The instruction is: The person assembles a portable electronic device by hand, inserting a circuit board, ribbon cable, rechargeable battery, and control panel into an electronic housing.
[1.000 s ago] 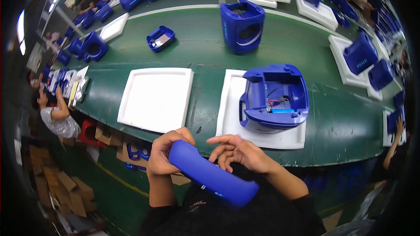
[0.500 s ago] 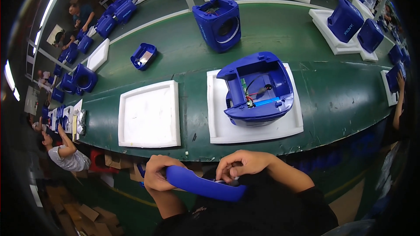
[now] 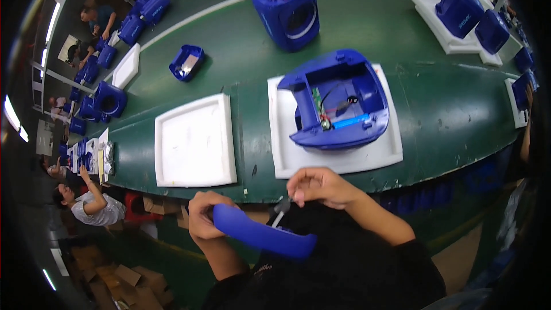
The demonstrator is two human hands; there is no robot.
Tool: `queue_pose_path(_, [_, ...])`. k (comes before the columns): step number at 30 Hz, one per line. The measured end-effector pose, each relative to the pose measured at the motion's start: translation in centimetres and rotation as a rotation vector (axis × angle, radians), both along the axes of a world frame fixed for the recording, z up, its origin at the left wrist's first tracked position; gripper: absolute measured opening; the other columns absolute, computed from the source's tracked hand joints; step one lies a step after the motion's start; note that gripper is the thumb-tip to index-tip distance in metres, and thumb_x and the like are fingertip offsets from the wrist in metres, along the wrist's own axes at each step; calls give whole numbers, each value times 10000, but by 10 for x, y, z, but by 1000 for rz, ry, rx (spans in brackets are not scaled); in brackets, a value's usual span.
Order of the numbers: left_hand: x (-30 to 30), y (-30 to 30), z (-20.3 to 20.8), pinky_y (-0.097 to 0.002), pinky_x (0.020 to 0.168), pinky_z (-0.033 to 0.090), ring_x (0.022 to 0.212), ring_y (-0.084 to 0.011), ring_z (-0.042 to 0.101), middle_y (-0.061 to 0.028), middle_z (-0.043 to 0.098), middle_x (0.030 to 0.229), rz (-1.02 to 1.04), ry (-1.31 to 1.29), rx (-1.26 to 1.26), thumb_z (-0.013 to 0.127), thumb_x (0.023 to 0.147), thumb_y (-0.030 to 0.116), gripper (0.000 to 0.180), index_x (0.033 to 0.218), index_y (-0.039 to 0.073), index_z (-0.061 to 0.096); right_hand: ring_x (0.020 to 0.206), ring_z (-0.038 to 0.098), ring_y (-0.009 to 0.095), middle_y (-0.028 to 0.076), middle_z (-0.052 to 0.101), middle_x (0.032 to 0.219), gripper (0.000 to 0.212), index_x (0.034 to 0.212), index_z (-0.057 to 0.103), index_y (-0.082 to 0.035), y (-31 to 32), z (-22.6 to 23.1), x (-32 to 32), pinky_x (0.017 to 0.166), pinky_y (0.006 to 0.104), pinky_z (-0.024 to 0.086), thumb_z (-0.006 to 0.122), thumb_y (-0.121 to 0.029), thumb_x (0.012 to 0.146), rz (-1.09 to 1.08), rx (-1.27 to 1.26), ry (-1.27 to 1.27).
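Observation:
My left hand (image 3: 208, 216) is closed around one end of a curved blue plastic part (image 3: 258, 235), held in front of my body below the bench edge. Between the thumb and fingers of my right hand (image 3: 322, 188) is a small dark grey piece (image 3: 282, 205). A pale strip (image 3: 278, 219) runs from that piece down to the blue part; its lower end is hidden. Beyond my right hand, an open blue housing (image 3: 377, 95) rests on a white foam tray (image 3: 279, 152). Inside it show a green circuit board (image 3: 317, 100), thin wires and a blue bar-shaped piece (image 3: 351, 121).
Another white foam tray (image 3: 194, 143) lies on the green bench to the left. Farther back stand a blue housing with a round opening (image 3: 281, 20) and a small blue tray-like part (image 3: 187, 63). Co-workers (image 3: 94, 204) sit along the left side; cardboard boxes (image 3: 143, 281) are below.
My right hand has lifted away from the curved blue part, bringing the dark grey piece and pale strip into sight. My left hand keeps its hold. The whole view has shifted slightly.

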State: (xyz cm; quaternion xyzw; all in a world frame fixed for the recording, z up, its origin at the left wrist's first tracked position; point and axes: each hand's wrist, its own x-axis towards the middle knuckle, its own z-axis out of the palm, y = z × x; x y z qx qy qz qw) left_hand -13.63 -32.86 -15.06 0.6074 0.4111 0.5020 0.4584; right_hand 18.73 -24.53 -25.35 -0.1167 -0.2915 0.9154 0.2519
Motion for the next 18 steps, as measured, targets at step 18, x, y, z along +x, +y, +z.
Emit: queue_pose_path(18, [7,11,1,-318,834,612,889,-221,795,-178,817,1017,-69,123,-114,863,652,2,454,1084,-104,768,1089,766,227,147,727,1260,94,1160,697,-74,-2,39,-23,637,239,519,660,-16,1096,-231,-276,113])
